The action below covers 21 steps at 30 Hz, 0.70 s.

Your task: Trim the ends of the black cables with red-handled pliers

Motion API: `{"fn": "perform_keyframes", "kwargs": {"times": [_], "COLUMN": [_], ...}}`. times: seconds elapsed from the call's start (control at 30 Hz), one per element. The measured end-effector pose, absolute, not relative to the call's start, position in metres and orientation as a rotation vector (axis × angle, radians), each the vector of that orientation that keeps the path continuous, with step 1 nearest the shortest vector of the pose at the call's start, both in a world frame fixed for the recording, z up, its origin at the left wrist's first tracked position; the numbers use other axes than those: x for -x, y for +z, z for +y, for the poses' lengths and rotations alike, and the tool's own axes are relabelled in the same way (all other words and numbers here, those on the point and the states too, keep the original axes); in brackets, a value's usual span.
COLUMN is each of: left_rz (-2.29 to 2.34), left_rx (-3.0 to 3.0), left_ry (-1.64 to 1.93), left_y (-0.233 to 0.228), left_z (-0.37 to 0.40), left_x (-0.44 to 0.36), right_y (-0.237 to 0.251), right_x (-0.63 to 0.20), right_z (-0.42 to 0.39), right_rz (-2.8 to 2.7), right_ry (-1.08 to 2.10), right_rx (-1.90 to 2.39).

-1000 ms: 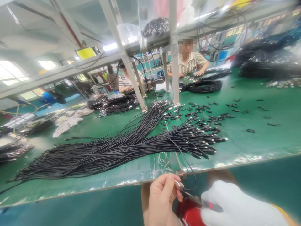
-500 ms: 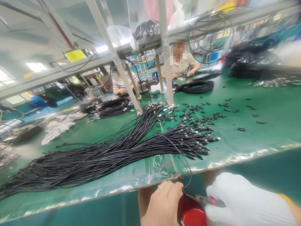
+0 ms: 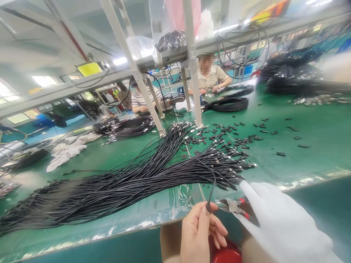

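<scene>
While your bare left hand [image 3: 201,233] pinches the end of one black cable [image 3: 212,190] just below the counter [image 3: 301,160] edge, your gloved right hand [image 3: 276,223] is closed around the red-handled cutters [image 3: 231,206], tips just beside that end. Steady the cable; square the cutters to it. The bundle [image 3: 123,182] lies near.

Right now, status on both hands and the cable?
Left hand pinches one black cable by its end. Gloved right hand grips cutters beside it, jaws off the cable. Cable bundle lies on the bench behind.
</scene>
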<state>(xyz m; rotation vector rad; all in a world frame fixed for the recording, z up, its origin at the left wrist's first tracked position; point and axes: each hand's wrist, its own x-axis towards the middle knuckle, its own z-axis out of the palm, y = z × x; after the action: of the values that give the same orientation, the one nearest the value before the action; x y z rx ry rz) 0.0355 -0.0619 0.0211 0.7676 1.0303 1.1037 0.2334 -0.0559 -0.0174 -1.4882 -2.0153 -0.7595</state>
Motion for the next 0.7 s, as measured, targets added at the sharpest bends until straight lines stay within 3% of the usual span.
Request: {"fn": "perform_keyframes", "kwargs": {"times": [0.2, 0.53, 0.7], "left_rz": [1.046, 0.992, 1.188], "left_rx": [-0.789, -0.854, -1.224], "left_ry": [1.112, 1.080, 1.050], "left_y": [0.021, 0.017, 0.005], "left_z": [-0.061, -0.061, -0.062], "left_x": [-0.045, -0.054, -0.054], "right_y": [-0.012, -0.015, -0.010], "right_x": [-0.230, -0.234, -0.229], "right_z": [-0.057, -0.056, -0.057], "right_rz": [-1.977, -1.985, -1.944], "right_ry": [-1.074, -0.964, -0.977], "right_rx": [1.419, 1.454, 1.462]}}
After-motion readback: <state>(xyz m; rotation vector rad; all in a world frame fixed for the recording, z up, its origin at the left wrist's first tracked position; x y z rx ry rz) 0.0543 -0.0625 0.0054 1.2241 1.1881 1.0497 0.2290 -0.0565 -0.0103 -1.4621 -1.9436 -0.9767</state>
